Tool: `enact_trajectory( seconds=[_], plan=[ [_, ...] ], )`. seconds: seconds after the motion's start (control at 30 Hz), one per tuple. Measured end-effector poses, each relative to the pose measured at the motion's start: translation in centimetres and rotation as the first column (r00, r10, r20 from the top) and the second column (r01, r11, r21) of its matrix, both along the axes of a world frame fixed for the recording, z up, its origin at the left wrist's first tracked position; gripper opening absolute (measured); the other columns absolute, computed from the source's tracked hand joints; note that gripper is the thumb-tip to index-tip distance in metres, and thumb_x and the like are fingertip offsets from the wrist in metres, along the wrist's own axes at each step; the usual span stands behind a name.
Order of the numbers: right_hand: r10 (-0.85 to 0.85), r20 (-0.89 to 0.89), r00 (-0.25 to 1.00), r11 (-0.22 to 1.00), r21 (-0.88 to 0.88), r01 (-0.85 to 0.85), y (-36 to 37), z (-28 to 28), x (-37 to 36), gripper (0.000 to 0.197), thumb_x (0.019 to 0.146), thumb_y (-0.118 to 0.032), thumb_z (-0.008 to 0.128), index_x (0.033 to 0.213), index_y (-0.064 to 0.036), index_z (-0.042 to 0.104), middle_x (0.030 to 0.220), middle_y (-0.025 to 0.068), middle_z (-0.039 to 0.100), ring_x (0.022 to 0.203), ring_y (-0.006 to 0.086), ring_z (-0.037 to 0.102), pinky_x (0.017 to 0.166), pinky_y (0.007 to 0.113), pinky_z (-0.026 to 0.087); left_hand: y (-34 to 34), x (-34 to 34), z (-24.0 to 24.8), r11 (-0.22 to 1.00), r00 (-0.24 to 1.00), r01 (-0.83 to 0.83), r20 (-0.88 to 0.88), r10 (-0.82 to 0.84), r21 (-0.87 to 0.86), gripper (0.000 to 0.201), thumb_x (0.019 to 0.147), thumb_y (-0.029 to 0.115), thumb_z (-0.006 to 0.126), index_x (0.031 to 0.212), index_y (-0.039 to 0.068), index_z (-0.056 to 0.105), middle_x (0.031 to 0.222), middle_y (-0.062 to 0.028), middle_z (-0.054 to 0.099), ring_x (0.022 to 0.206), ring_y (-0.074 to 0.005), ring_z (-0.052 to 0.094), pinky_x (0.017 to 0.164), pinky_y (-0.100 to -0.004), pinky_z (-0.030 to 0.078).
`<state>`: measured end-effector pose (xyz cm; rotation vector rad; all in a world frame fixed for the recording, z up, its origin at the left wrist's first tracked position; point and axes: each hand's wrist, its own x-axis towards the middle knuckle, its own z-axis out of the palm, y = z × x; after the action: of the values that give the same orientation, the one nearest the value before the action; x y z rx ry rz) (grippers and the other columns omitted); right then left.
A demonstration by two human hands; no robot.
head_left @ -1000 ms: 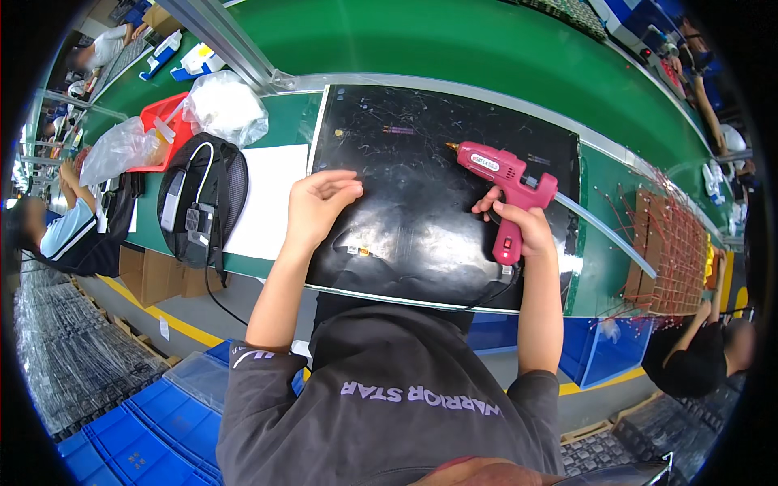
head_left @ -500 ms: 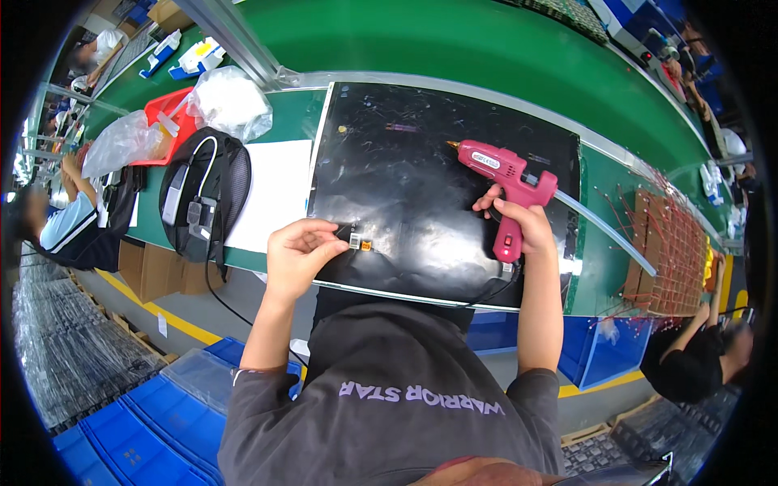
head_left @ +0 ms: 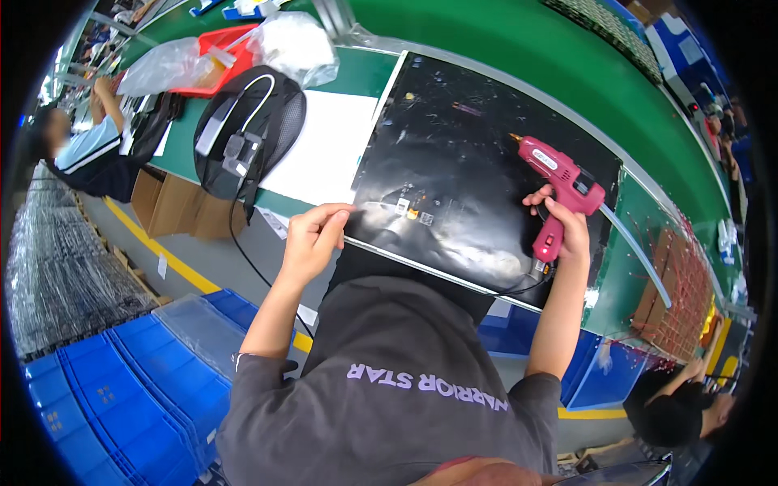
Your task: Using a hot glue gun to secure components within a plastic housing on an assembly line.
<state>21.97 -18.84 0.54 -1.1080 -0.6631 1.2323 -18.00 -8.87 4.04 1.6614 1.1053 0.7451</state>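
I'm running the right hand (head_left: 574,235) wrapped around the grip of a pink glue gun (head_left: 559,174); its fingers are curling closed on the handle. The gun is sitting over the right half of a black mat (head_left: 470,166), nozzle pointing up and left, clear glue stick (head_left: 640,255) trailing out behind. My left hand (head_left: 312,239) is hovering by the mat's near left corner, thumb and fingertips drawn nearly together; can't tell if they're pinching anything. Small labels (head_left: 413,214) are lying between the hands, and a black cord (head_left: 527,287) is looping below the grip. Left: white paper (head_left: 324,142), black mesh bag (head_left: 284,121), red tray (head_left: 220,40) crowding the bench. Right: cardboard box (head_left: 655,301) bristling with red wires.
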Motion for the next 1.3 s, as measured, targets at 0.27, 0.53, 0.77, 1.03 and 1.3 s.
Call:
enact_trajectory(
  seconds=[0.27,0.53,0.77,1.03,1.3],
  plan=[
    [0.001,0.058,0.998,1.000,-0.013,0.000,0.1,0.0,-0.3,0.024,0.081,-0.010,0.062,0.103,0.0008,0.058,0.089,0.0131,0.063,0.093,0.0297,0.063,0.075,0.035,0.047,-2.4,-6.3,-1.6,0.961,0.984,0.056,0.181,-0.007,-0.270,0.021,0.093,0.008,0.057,0.111,-0.002,0.063,0.069,0.0007,0.056,0.061,-0.0054,0.051,0.056,-0.0198,0.040],
    [0.025,0.084,0.996,1.000,-0.009,-0.024,0.0,0.1,-0.2,0.021,0.084,-0.010,0.061,0.101,0.0007,0.057,0.089,0.0129,0.062,0.094,0.0286,0.062,0.075,0.034,0.047,-3.4,-12.1,-7.2,0.860,0.987,-0.145,-0.006,0.163,-0.489,0.027,0.078,-0.001,0.073,0.104,-0.003,0.064,0.077,-0.0023,0.064,0.066,-0.0086,0.060,0.062,-0.0216,0.050],
    [0.033,0.076,0.997,0.999,0.009,-0.034,0.2,-0.1,-0.2,0.022,0.085,-0.011,0.061,0.103,0.0011,0.057,0.091,0.0126,0.061,0.095,0.0289,0.061,0.076,0.034,0.047,-2.8,-15.5,-19.7,0.926,0.867,-0.358,-0.409,0.283,-0.119,0.016,0.075,0.006,0.073,0.088,-0.003,0.069,0.074,-0.0135,0.070,0.064,-0.0208,0.068,0.063,-0.0285,0.053],
    [0.044,0.053,0.998,0.999,0.005,-0.045,-0.1,-0.4,0.1,0.022,0.086,-0.010,0.060,0.104,0.0013,0.056,0.092,0.0126,0.061,0.098,0.0282,0.060,0.078,0.034,0.047,-1.5,-12.2,-19.2,0.948,0.795,-0.251,-0.518,0.316,0.193,0.012,0.073,0.009,0.073,0.084,0.002,0.071,0.075,-0.0162,0.068,0.069,-0.0285,0.069,0.064,-0.0341,0.053],
    [0.056,0.055,0.997,0.998,0.009,-0.057,0.1,-0.2,0.0,0.023,0.085,-0.011,0.060,0.104,0.0015,0.056,0.092,0.0133,0.061,0.098,0.0291,0.060,0.078,0.034,0.047,0.4,-12.1,-20.7,0.958,0.774,-0.276,-0.571,0.273,0.084,0.027,0.067,0.011,0.080,0.089,0.000,0.069,0.073,-0.0129,0.070,0.064,-0.0253,0.068,0.063,-0.0339,0.053]
  ],
)
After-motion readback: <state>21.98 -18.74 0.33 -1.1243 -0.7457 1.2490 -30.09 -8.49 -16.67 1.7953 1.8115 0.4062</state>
